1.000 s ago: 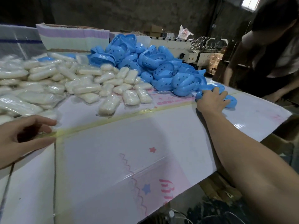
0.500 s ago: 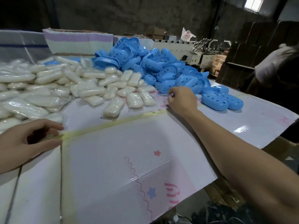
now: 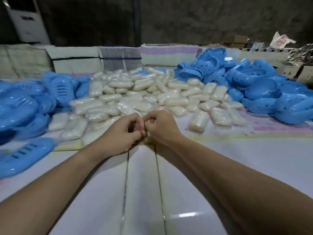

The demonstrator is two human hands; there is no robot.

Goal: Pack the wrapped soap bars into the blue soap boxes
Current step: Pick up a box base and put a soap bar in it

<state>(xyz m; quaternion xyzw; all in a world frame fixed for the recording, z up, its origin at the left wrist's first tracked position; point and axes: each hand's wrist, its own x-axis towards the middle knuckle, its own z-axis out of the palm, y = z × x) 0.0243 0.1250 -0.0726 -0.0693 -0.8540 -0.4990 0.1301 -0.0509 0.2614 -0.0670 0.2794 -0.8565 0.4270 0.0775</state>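
A broad heap of white wrapped soap bars [image 3: 135, 94] lies across the middle of the table. Blue soap boxes with holes are piled at the right [image 3: 257, 85]. More blue box parts are heaped at the left [image 3: 25, 106], and one slotted blue piece [image 3: 25, 155] lies alone near the left front. My left hand [image 3: 122, 133] and my right hand [image 3: 160, 126] meet just in front of the soap heap. Their fingers are curled and the fingertips touch each other. I see nothing held in either hand.
The table is covered with white glossy sheets [image 3: 237, 163] with seams running toward me. Stacks of folded flat sheets [image 3: 169, 55] line the back edge. A white appliance [image 3: 27, 19] stands at the back left, and a plastic bag [image 3: 279, 39] and metal machinery [image 3: 301, 53] at the back right.
The view has swung left, and the other person is out of sight. My right hand left the blue boxes and came to the centre, where my left hand joined it.
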